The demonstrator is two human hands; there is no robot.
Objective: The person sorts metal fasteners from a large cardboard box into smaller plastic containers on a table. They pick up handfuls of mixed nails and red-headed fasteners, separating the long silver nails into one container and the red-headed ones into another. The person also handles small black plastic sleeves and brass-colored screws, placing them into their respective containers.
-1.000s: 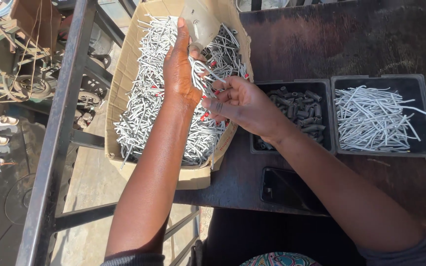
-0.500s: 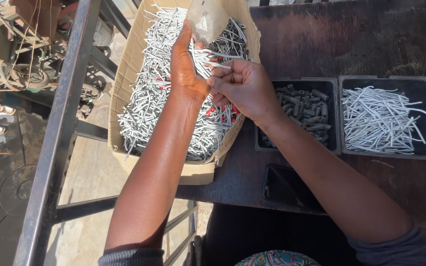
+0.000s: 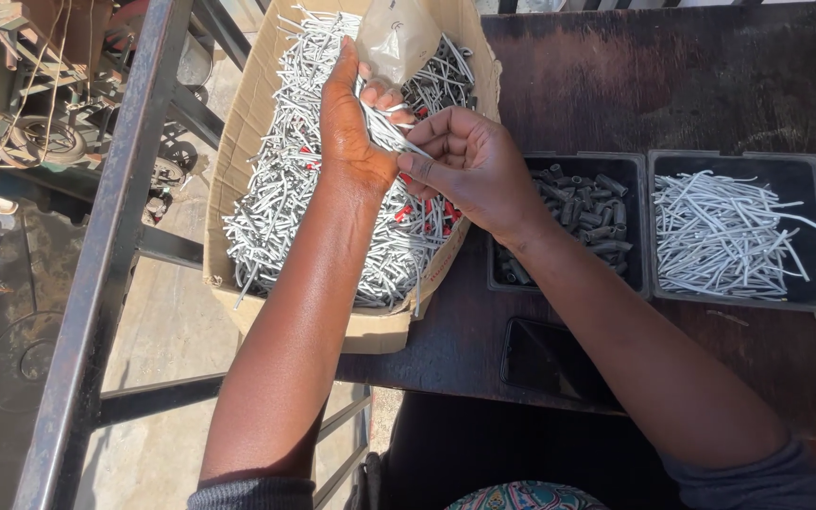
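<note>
My left hand (image 3: 356, 127) is raised over a cardboard box (image 3: 238, 170) full of short white wire pieces (image 3: 280, 203). It grips a small bunch of white wire pieces (image 3: 387, 132) together with a clear plastic bag (image 3: 397, 40) that stands up above the fingers. My right hand (image 3: 472, 165) meets it from the right, fingers curled around the same bunch. Some red and dark bits lie among the wires in the box.
On the dark wooden table (image 3: 672, 85) sit a black tray of dark grey tube pieces (image 3: 583, 217) and a black tray of white wire pieces (image 3: 729, 236). A black phone (image 3: 545, 364) lies near the front edge. A metal railing (image 3: 106, 255) runs on the left.
Both hands have stayed together over the box, with the bag shifting slightly up and left. The view has drifted a little.
</note>
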